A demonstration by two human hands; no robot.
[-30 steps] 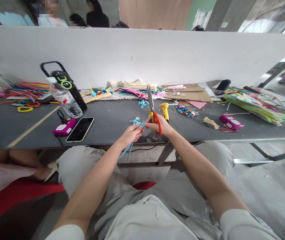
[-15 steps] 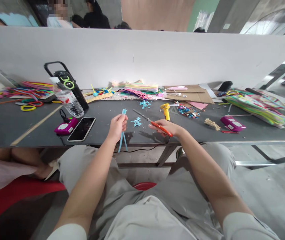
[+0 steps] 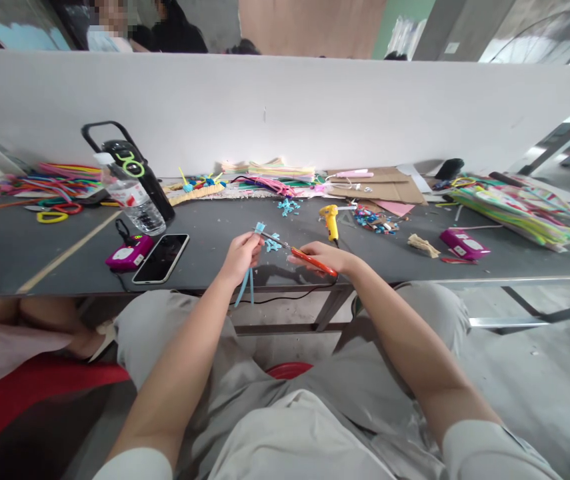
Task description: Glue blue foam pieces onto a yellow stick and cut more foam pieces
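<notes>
My left hand (image 3: 243, 257) is closed round a few light blue pipe cleaners (image 3: 251, 287); their short ends stick out above the fingers and the long ends hang below. My right hand (image 3: 322, 259) grips a pair of scissors by its orange handles (image 3: 315, 261). The scissor blades (image 3: 275, 239) point left and meet the blue ends just above my left fingers. On the table below the blades lies a small pile of cut blue pieces (image 3: 273, 243), partly hidden by them. Another pile of blue pieces (image 3: 289, 207) lies farther back.
A yellow glue gun (image 3: 331, 223) lies beyond my right hand. To the left are a phone (image 3: 162, 259), a purple box (image 3: 129, 253), a water bottle (image 3: 137, 205) and a black flask (image 3: 149, 177). Pipe cleaner bundles (image 3: 509, 212) lie right; a white partition (image 3: 265, 100) stands behind.
The scissors have moved left, from apart to the blue pipe cleaner ends. My left hand has shifted slightly right and down, still holding the pipe cleaners.
</notes>
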